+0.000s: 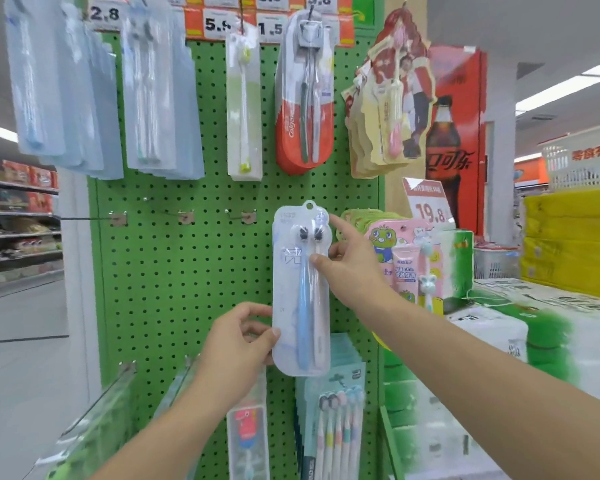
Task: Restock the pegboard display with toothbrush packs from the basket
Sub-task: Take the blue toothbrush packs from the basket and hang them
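You hold one toothbrush pack (300, 289) flat against the green pegboard (187, 271), near its right edge. To the left of the pack the board is bare, with three hooks (186, 216) sticking out in a row and nothing on them. More packs hang above and below.

Your left hand (238, 344) pinches the pack's bottom left edge with thumb and fingers. Your right hand (347, 261) holds the pack's right side, thumb on the front, and its first finger points straight up by the top corner.

The pack is clear and tall, with a round hole on top. Two brushes are inside, one blue and one white, with dark heads.
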